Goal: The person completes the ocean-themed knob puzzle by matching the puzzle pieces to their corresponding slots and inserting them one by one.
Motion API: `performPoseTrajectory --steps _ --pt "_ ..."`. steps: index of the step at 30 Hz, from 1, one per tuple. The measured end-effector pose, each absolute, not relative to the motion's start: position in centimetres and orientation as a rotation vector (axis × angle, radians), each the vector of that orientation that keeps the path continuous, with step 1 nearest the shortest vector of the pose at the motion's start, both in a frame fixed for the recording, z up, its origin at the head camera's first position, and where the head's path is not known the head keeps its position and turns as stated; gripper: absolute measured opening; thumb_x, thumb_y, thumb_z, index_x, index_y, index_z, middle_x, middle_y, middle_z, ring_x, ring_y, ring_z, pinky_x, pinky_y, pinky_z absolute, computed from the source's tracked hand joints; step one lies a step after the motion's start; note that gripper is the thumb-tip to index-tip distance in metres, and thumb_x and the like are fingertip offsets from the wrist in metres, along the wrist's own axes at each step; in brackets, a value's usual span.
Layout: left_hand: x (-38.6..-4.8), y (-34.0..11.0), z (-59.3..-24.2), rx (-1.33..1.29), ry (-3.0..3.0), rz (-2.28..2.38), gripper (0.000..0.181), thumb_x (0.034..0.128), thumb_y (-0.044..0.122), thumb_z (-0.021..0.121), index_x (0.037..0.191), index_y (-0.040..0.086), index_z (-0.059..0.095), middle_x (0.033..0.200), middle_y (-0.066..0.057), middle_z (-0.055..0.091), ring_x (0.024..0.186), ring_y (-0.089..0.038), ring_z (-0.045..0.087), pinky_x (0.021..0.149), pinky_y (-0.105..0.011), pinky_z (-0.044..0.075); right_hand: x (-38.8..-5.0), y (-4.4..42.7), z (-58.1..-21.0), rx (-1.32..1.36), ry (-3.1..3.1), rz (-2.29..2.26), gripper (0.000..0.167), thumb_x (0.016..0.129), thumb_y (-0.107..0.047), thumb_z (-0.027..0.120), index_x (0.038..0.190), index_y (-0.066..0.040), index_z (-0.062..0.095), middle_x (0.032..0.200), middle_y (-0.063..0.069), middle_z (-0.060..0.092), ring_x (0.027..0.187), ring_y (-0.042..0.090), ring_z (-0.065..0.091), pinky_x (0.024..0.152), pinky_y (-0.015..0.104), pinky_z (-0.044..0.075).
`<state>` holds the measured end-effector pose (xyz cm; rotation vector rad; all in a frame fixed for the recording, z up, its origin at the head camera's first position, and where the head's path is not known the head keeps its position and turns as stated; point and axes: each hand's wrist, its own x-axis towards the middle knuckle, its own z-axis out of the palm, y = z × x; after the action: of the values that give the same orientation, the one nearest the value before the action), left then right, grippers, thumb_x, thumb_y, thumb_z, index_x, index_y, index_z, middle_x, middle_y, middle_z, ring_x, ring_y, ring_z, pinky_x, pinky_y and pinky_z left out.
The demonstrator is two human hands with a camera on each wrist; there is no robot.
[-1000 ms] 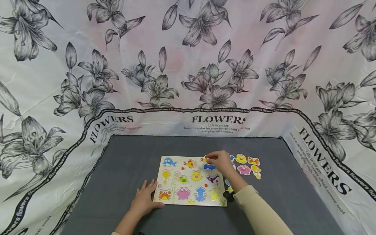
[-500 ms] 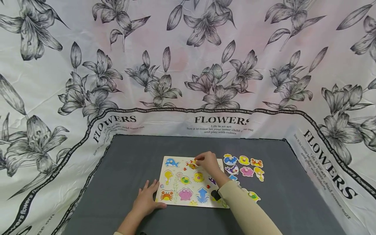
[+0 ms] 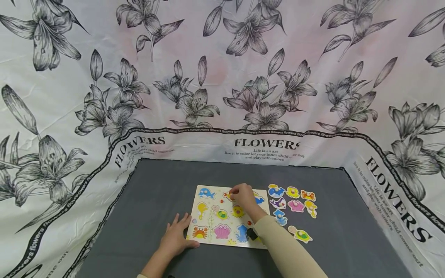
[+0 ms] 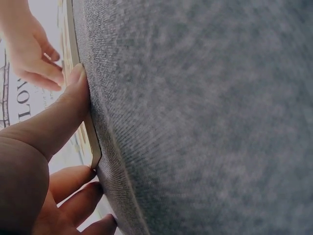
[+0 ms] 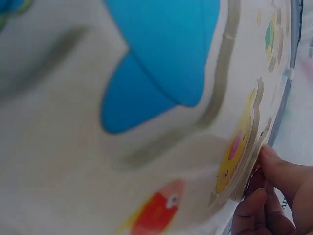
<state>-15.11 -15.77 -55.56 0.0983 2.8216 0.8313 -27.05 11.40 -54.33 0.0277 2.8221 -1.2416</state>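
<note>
A pale board [image 3: 228, 221] printed with coloured sea animals lies on the dark grey cloth. My left hand [image 3: 174, 236] is at its near-left corner, fingers spread along the side; in the left wrist view the thumb of this hand [image 4: 46, 147] presses the board's edge [image 4: 89, 142]. Over the board's far part, my right hand [image 3: 244, 199] pinches a small orange-yellow fish piece [image 3: 227, 196] at the printed fish. In the right wrist view the right hand's fingertips [image 5: 264, 164] meet at the board beyond a yellow figure [image 5: 234, 154]; the held piece is largely hidden.
Right of the board lie loose pieces, among them a blue whale [image 3: 276, 191], a pink shell [image 3: 296, 205], a yellow seahorse [image 3: 311, 209] and a green turtle [image 3: 301, 234]. Flower-printed fabric [image 3: 194, 146] rises behind the cloth.
My right hand has moved left across the board from its far-right part to the printed fish, uncovering loose pieces on the right. My left hand stays at the corner; the head view has shifted slightly.
</note>
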Motion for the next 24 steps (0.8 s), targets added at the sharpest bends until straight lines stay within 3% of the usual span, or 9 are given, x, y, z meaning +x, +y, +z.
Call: performPoseTrajectory --steps 11,16,24 --pt "-15.0 -15.6 -55.3 0.079 2.807 0.841 0.108 0.0578 0.039 0.096 0.151 0.012 0.049 0.159 -0.011 0.042 0.153 -0.041 0.023 0.12 -0.068 0.018 -27.8 11.5 -54.3 0.016 2.778 -1.114 0.01 0.087 -0.006 0.078 0.095 -0.011 0.08 0.09 0.001 0.07 0.084 0.017 0.06 0.079 0.032 0.058" --pt "-15.1 -15.6 -55.4 0.068 2.805 0.833 0.109 0.0576 0.039 0.097 0.151 0.013 0.049 0.16 -0.01 0.041 0.153 -0.042 0.023 0.117 -0.071 0.021 -27.4 12.4 -54.4 0.024 2.761 -1.234 0.023 0.088 -0.01 0.079 0.111 -0.013 0.078 0.099 0.0 0.071 0.091 0.017 0.063 0.086 0.035 0.058" --pt "-15.0 -15.6 -55.3 0.083 2.814 0.842 0.109 0.0575 0.039 0.096 0.151 0.011 0.049 0.159 -0.012 0.041 0.152 -0.043 0.022 0.118 -0.071 0.018 -27.1 18.0 -53.3 0.079 2.868 -1.438 0.032 0.09 -0.011 0.076 0.122 -0.009 0.073 0.106 0.008 0.073 0.097 0.025 0.069 0.085 0.042 0.059"
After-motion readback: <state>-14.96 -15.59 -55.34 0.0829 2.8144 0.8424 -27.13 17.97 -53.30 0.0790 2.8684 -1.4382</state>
